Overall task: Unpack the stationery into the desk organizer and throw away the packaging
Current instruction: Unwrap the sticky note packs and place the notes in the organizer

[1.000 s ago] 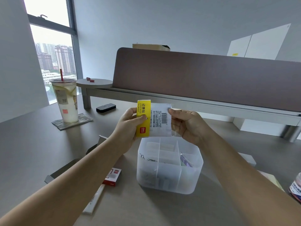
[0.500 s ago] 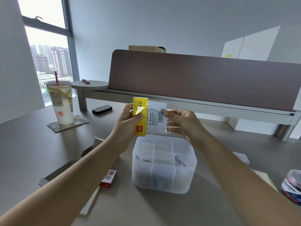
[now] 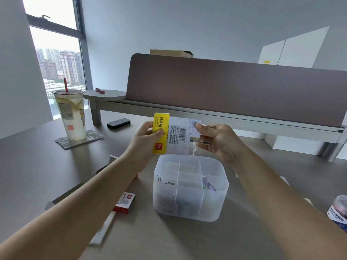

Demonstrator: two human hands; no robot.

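Observation:
I hold a yellow and white sticky-note packet [image 3: 176,136] in clear wrap just above the translucent desk organizer [image 3: 189,199]. My left hand [image 3: 145,136] grips the packet's yellow end, thumb across the front. My right hand [image 3: 216,139] pinches the clear wrapper at the packet's right end, where a loose flap of film hangs down. The organizer has several compartments with paper clips on the left and a purple item on the right.
An iced drink cup [image 3: 70,113] stands on a coaster at the left. A black eraser [image 3: 118,123] lies beyond it. A small red and white box [image 3: 124,202], a long white strip [image 3: 102,229] and flattened cardboard lie near my left forearm. A jar [image 3: 339,211] sits at the right edge.
The packet has stayed over the organizer. My right hand has shifted to the packet's right end, and the clear wrapper now stands open there.

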